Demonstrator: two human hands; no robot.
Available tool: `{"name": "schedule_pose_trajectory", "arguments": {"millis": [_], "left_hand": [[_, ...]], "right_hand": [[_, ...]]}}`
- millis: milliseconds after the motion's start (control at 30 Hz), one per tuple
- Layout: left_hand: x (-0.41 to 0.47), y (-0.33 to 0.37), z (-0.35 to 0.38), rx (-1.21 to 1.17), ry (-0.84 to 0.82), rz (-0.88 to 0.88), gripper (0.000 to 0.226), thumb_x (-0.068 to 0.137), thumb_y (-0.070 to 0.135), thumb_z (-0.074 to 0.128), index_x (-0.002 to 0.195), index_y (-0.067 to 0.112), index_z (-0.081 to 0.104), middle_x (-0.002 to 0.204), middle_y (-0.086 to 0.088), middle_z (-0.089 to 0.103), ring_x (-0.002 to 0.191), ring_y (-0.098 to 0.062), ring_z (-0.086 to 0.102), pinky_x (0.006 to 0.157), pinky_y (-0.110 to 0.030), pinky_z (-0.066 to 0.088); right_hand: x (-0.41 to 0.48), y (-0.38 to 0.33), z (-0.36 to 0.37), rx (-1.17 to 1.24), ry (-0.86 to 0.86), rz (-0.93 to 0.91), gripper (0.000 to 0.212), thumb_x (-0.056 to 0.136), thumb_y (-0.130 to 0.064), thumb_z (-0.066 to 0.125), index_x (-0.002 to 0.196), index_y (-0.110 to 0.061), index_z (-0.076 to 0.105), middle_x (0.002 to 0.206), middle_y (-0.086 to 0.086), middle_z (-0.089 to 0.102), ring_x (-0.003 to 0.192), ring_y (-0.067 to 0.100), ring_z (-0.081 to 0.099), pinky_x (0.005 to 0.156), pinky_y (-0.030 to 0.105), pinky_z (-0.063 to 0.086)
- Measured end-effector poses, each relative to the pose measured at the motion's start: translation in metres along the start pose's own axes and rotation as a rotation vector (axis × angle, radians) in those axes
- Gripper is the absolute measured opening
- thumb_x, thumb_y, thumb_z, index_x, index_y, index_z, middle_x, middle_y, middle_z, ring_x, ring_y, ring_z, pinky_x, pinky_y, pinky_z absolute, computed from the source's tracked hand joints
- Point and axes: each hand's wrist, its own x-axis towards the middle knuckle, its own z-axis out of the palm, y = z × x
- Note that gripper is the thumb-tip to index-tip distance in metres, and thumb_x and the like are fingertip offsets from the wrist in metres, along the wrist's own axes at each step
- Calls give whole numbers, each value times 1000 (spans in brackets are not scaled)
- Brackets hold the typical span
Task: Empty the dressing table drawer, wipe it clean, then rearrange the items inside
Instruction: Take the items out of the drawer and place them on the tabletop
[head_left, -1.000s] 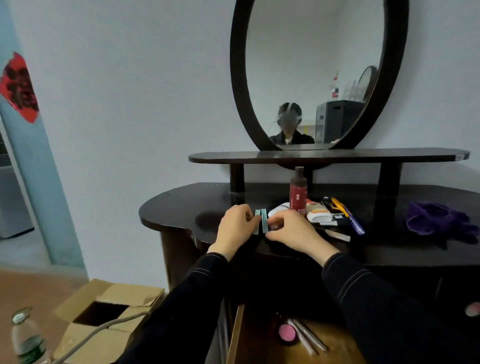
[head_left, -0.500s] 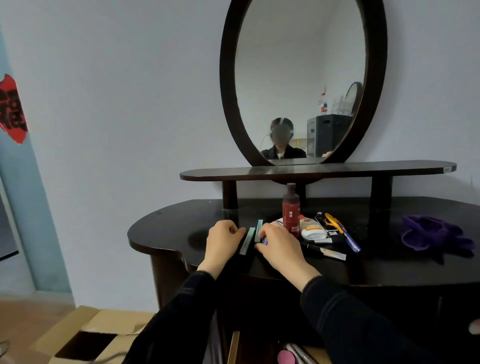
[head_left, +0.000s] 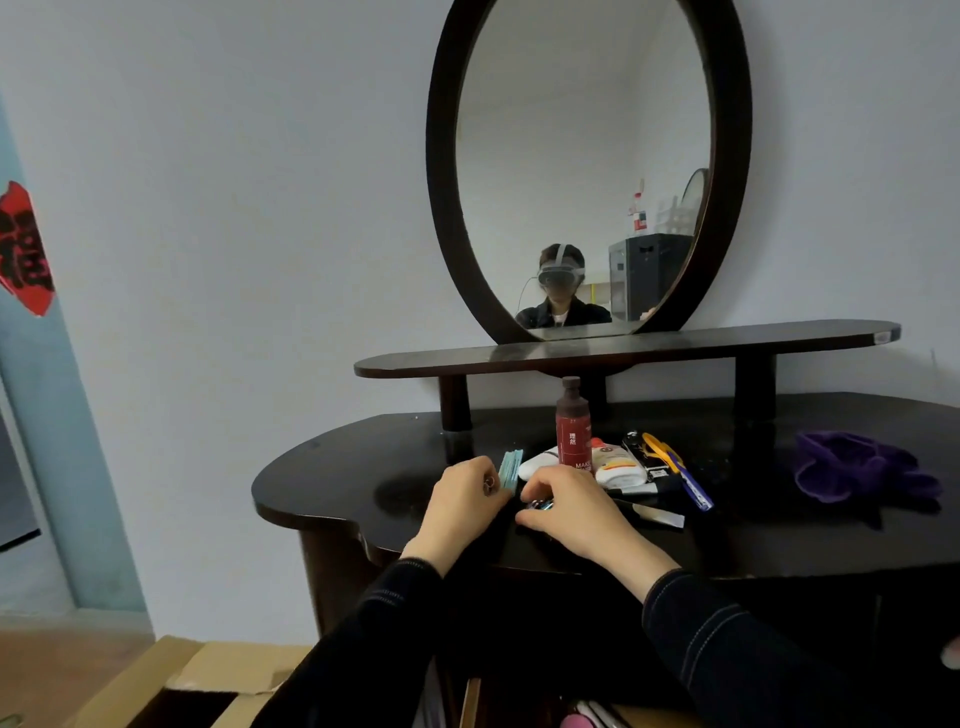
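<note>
Both on the worktop (head_left: 363, 467), near edge: right hand (head_left: 566, 506) curled over a small shiny bit (head_left: 540, 503); left hand (head_left: 462, 506) curled beside teal strips (head_left: 510, 469), grip unclear. Drawer (head_left: 639, 719) open below, not emptied yet. Risk IMO: right knuckles lift and tip the tall red bottle (head_left: 573, 436) just beyond.

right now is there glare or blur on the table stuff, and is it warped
head view: soft even light, no hard glare; head view: the glossy tabletop shows only a dull sheen; head view: the red bottle is sharp, its label partly readable; head view: the wide lens makes the mirror and shelf lean.
</note>
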Motion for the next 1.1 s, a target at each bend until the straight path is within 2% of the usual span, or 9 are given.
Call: {"name": "schedule_pose_trajectory", "arguments": {"millis": [300,400,500,567,667,733,867,967,1100], "left_hand": [[-3,-7,0,-285,5,10,7,90,29,69,88,23,68,89,11,68,82,-4,62,67,-14,42],[-8,-4,-1,-264,-83,70,14,97,27,59,101,17,68,98,3,68,90,-12,64,75,-20,45],[-8,1,0,-244,-104,53,23,101,32,52,108,15,65,107,-5,64,99,-20,62,90,-36,49],[-9,1,-1,-296,-77,29,27,102,34,47,113,16,64,111,-6,62,103,-19,60,94,-35,46],[-13,2,-8,-457,40,-35,28,104,31,44,113,16,66,110,-3,65,106,-16,60,94,-32,43],[-19,4,-15,-615,179,-101,25,103,30,46,107,16,66,105,-4,68,99,-16,62,88,-37,46],[-73,4,-20,-813,502,12,18,102,22,51,98,12,66,95,-4,69,91,-17,65,75,-29,52],[-139,-12,8,-668,601,87,14,100,20,48,97,20,62,90,4,63,87,-20,63,75,-28,49],[-204,-32,70,-709,284,-97,19,94,15,46,92,26,61,73,1,61,67,-17,59,60,-35,47]], "right_hand": [[-1,4,-5,179,-51,-23,37,78,-30,84,112,-27,70,105,-14,67,89,1,62,79,21,52],[-2,0,-8,341,-83,27,45,76,-20,87,118,-21,69,109,-7,70,97,7,67,88,27,56],[-8,-2,-10,449,-58,85,39,83,-11,80,116,-24,65,114,-4,70,98,7,67,80,21,54],[-15,-3,-11,501,60,159,31,90,-5,67,117,-21,65,114,-3,70,97,8,67,71,21,54],[-30,-7,-17,557,270,244,26,94,0,57,111,-18,66,109,2,69,97,15,67,75,33,61],[-48,-11,-20,527,347,167,26,94,0,57,106,-22,66,102,-5,69,96,13,67,81,37,61],[-115,-16,-6,442,482,-236,21,95,-10,58,104,-27,67,95,-14,68,91,10,68,74,17,54],[-171,21,37,237,315,-330,18,97,-16,54,102,-31,63,98,-20,62,91,7,65,74,15,50],[-207,83,111,-49,-197,112,25,99,-24,59,117,-41,59,120,-21,61,94,4,65,76,18,55]]}}
